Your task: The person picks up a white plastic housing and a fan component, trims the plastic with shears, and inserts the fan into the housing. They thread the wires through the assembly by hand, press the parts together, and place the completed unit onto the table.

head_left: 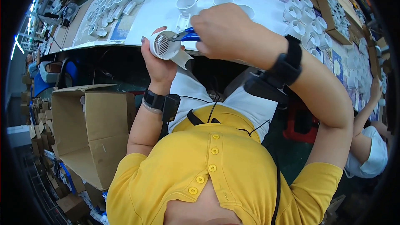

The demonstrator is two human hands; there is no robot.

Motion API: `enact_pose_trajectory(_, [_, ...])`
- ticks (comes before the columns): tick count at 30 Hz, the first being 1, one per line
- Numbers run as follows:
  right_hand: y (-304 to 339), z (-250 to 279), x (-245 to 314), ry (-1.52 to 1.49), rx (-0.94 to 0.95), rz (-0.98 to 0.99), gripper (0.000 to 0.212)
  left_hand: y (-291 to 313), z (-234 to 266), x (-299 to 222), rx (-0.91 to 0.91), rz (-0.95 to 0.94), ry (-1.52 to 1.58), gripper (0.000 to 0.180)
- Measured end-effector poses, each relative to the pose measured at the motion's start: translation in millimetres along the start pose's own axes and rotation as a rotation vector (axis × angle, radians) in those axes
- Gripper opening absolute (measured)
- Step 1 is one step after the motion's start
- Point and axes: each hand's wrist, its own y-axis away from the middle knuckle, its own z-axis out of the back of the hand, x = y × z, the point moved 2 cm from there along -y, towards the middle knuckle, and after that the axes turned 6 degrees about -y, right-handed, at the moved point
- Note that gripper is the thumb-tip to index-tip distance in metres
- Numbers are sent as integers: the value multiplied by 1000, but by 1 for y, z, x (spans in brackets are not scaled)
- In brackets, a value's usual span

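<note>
While right hand grips blue pliers, left hand holding white housing, round, slatted

Person in yellow buttoned top at surface, left hand gripping white plastic housing, right hand holding blue-handled pliers, tips at housing's open, slotted end. White cups stand ahead; white curved parts lie at left. Open cardboard box near left forearm. Far right, co-worker in pale top, arm extended.
</note>
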Motion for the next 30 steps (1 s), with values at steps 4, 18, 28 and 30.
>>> enact_pose_trajectory(4, [18,-3,-13,-65,46,-14,22,-2,0,-1,50,5,-6,62])
enact_pose_trajectory(18, [70,-56,-33,-458,103,-96,34,0,-7,-13,131,-128,-313,66])
enact_pose_trajectory(28, [124,-157,-39,-2002,387,-686,35,6,-10,-19,282,-338,-725,48])
enact_pose_trajectory(30, [147,-182,-45,-2072,416,-852,36,7,-12,-17,271,-299,-722,49])
